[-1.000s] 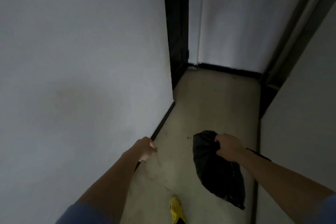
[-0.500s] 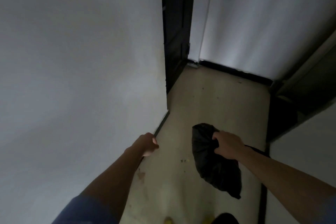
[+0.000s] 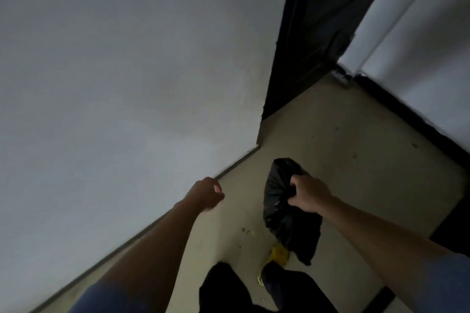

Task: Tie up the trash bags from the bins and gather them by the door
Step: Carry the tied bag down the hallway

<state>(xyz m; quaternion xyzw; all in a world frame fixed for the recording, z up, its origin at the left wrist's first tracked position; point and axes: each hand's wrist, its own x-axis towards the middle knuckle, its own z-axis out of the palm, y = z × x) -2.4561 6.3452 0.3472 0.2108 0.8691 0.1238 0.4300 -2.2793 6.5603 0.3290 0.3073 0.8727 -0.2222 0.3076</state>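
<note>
All the fingers [image 3: 295, 181] of the right hand [image 3: 309, 194] clench the bunched neck of a black trash bag [image 3: 282, 213], which hangs above the floor [image 3: 356, 160] just ahead of a yellow shoe [image 3: 278, 254]. The left hand [image 3: 206, 194] is a fist holding nothing. This looks like the carrying step. The dark door [image 3: 312, 33] is near, past the wall corner. The next move calls for lowering the bag beside it, then letting go. Whether the bag is knotted cannot be told.

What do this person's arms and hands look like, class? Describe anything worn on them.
Both arms wear short blue sleeves, the left sleeve and the right sleeve. The forearms are bare. The left hand and right hand wear no gloves; no watch or ring shows.
</note>
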